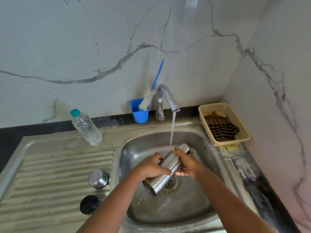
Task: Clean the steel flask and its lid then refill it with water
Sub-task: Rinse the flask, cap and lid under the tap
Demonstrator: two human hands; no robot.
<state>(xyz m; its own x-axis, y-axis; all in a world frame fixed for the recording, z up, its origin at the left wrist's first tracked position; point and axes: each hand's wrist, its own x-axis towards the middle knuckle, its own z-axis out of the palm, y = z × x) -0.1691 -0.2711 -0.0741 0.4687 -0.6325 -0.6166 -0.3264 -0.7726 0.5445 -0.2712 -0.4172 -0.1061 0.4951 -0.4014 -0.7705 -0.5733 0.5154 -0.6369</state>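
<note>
The steel flask point(165, 170) is tilted over the sink basin point(198, 207), mouth end up toward the back right, base toward me. My left hand point(150, 167) grips its middle from the left. My right hand point(185, 163) holds it from the right, fingers near the neck. Water runs from the tap point(165, 98) and lands by the flask's upper end. The steel lid cup point(98, 179) stands on the drainboard point(50, 174), and a black inner cap point(89, 204) lies in front of it.
A plastic water bottle point(85, 126) with a teal cap stands at the back of the drainboard. A blue cup point(139, 111) holds a bottle brush point(149, 98) beside the tap. A beige basket point(223, 123) with a striped cloth sits at right near the wall.
</note>
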